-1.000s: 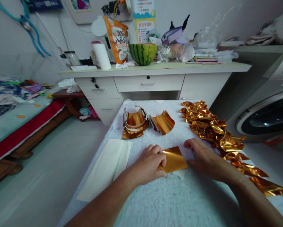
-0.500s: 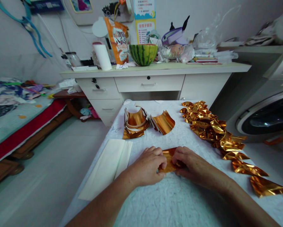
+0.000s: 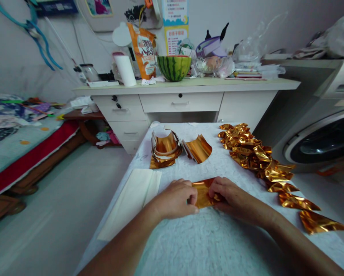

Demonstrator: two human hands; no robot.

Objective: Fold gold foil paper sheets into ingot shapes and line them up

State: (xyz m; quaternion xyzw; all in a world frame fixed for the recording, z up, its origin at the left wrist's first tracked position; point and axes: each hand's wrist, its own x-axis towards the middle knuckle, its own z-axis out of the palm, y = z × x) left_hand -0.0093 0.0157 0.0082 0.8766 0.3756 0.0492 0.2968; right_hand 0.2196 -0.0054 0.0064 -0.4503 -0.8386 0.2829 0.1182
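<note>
A sheet of gold foil paper (image 3: 202, 193) lies low over the cloth-covered table between my two hands. My left hand (image 3: 181, 199) is closed at the sheet's left edge, thumb and fingers together. With curled fingers my right hand (image 3: 228, 195) grips the right side, where the foil bunches under the fingertips. Beyond the hands sit a curled stack of gold foil sheets (image 3: 199, 148) and a rolled bundle of foil (image 3: 164, 147). Folded foil pieces (image 3: 264, 153) with pointed ends run in a row down the table's right side.
White folded paper (image 3: 131, 201) rests left of my left forearm. Behind the table (image 3: 183, 245) stands a white desk (image 3: 186, 87) bearing a cut watermelon (image 3: 174, 68), an orange pouch (image 3: 143, 51) and plastic bags. A washing machine (image 3: 312, 115) is at the right, a bed (image 3: 31, 153) at the left.
My left hand has shifted slightly left and up, showing more of the foil sheet between the hands. My right hand stays on the sheet's right side. The view has turned slightly.
</note>
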